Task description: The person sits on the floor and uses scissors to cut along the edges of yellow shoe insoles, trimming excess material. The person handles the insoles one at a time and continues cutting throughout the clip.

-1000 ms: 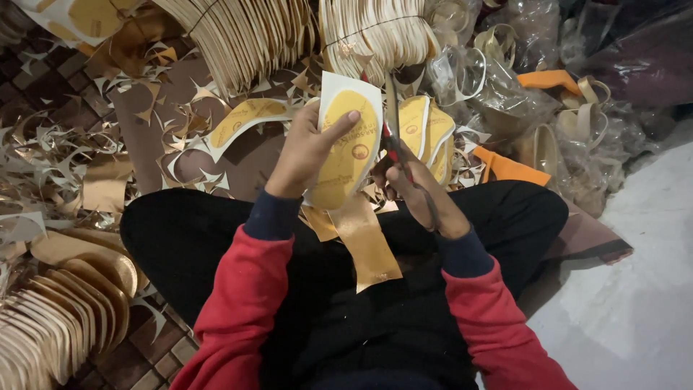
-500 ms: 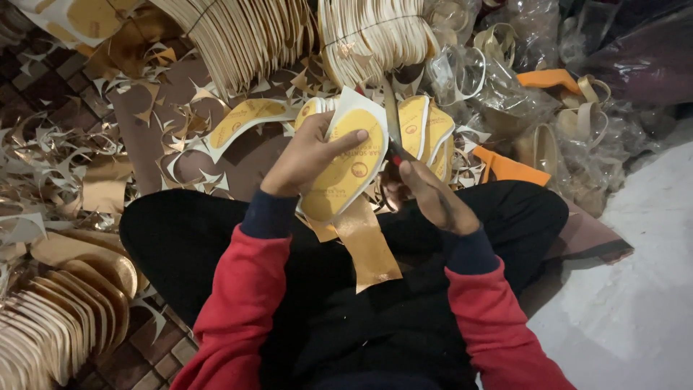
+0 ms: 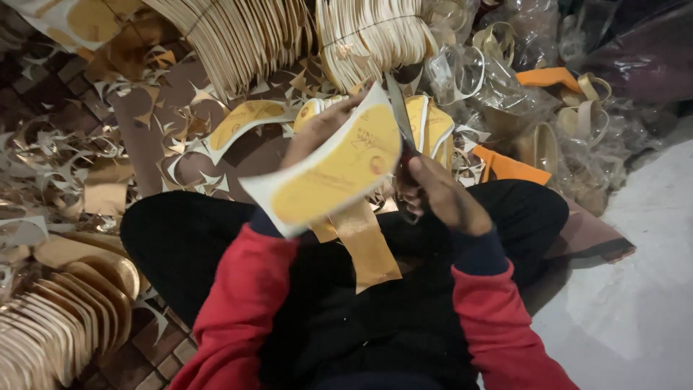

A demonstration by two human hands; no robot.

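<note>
Your left hand [image 3: 317, 133] has its grip closed on a yellow insole sheet [image 3: 332, 170]; just right of it, your right hand [image 3: 440, 195] clasps scissors [image 3: 399, 115] cutting its edge

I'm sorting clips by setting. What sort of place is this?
Probably a small floor-level footwear workshop: bundled stacks of cut insoles, paper offcuts strewn around, and scissors in the right hand trimming a yellow insole sheet.

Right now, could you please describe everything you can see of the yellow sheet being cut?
The yellow sheet is a flat, stiff-looking card piece with a yellow sole-shaped print and a white border. It is held tilted above the lap, with the left hand behind its upper edge. The scissors, in the right hand, meet its right edge. A gold strip hangs below.
</note>
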